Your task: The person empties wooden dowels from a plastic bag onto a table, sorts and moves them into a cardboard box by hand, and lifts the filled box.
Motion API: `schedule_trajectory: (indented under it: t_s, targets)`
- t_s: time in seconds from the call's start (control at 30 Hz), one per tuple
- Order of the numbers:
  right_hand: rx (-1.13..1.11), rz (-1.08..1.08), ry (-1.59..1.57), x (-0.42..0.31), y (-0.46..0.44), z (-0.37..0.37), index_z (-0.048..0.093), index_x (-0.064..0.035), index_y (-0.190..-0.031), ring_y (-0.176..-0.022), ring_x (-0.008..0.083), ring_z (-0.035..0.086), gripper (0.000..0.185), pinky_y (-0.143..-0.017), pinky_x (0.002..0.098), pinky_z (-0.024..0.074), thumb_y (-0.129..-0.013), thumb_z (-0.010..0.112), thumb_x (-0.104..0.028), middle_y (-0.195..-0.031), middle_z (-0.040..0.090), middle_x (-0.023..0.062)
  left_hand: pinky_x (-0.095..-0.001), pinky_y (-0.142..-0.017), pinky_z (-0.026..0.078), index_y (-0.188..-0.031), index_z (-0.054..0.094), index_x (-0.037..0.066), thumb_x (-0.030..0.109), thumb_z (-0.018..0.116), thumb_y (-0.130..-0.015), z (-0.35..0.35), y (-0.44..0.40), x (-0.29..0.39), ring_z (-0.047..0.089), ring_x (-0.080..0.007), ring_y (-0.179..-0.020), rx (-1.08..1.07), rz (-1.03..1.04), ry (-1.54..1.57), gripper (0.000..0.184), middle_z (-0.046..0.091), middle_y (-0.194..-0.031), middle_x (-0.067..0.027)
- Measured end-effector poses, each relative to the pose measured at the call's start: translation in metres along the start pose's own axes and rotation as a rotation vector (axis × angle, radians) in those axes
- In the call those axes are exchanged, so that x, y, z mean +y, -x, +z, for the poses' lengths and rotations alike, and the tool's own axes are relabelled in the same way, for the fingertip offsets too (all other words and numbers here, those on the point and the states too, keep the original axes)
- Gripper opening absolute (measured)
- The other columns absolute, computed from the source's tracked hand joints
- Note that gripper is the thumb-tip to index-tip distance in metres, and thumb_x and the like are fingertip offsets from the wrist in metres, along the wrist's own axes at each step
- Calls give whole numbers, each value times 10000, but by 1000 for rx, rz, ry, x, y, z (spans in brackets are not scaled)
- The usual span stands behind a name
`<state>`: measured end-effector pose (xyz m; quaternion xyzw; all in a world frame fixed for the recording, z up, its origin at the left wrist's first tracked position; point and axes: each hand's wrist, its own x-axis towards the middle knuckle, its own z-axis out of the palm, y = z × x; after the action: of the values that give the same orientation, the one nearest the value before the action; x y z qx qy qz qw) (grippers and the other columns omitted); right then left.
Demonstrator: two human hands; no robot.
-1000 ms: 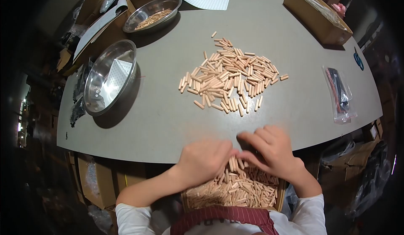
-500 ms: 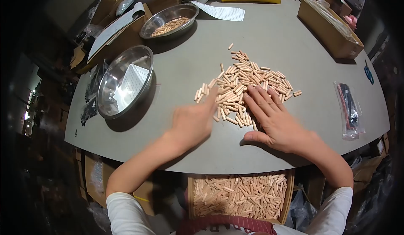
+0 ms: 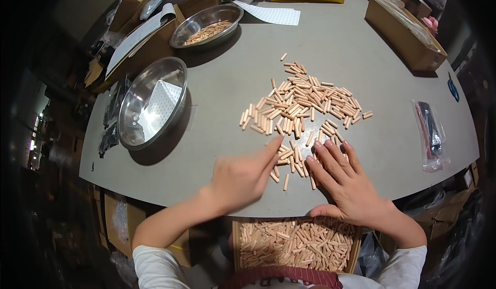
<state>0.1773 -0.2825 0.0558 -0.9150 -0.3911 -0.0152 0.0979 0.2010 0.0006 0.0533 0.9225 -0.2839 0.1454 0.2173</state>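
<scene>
Many short wooden dowel pins [image 3: 307, 96] lie in a loose, spread-out pile on the grey table. A smaller cluster of dowel pins [image 3: 292, 157] sits nearer the front edge, between my two hands. My right hand [image 3: 338, 183] lies palm down with fingers apart, its fingertips over some of those pins. At the left of the cluster, my left hand [image 3: 242, 179] touches pins with its outstretched index finger; its other fingers are partly hidden and slightly blurred. Below the table edge, a box [image 3: 356, 245] holds a mass of more dowel pins [image 3: 294, 243].
To the left, a steel bowl [image 3: 181, 105] contains a white perforated sheet [image 3: 164, 103]. Behind it, another steel bowl [image 3: 237, 17] holds dowels. A cardboard box [image 3: 408, 38] stands at right, near a plastic bag with dark items [image 3: 429, 134] and blue scissors [image 3: 453, 88].
Both hands have moved toward the front table edge, drawing a cluster of dowel pins away from the main pile. A gap now shows between the cluster and the pile.
</scene>
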Motion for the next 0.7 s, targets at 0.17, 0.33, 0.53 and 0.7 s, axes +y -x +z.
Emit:
schedule_trajectory:
  t_s: [0.17,0.33,0.53,0.7]
  targets:
    - [27,28,-39,2,1,1,401,-12,-1582,-1542,465,302,997,-1267,614,182,-919,578,-735,-1648,334,295,-396,-591,539,-1212,742,139,100,720,-946,7,-62,-23,705,-311,-675,93,144,126,269,723,-806,-135]
    - [112,66,-145,9,11,3,405,15,-1555,-1521,497,314,967,-1257,619,211,-912,660,-661,-1619,342,323,-379,-559,507,-1048,713,106,84,705,-886,22,-77,-30,671,-259,-626,-12,328,70,164,673,-730,-85]
    - [228,116,-307,13,14,4,420,33,-1531,-1498,503,350,888,-1247,615,243,-912,770,-499,-1605,359,326,-265,-551,416,-1085,722,68,180,690,-998,10,-71,-19,523,-58,-620,-203,-405,791,145,625,-735,42]
    - [281,157,-397,14,17,5,407,35,-1543,-1504,487,357,870,-1259,605,228,-902,809,-395,-1616,361,314,-184,-467,259,-1163,676,21,190,643,-1035,-23,-61,-15,343,5,-507,-412,-773,1523,215,475,-676,124]
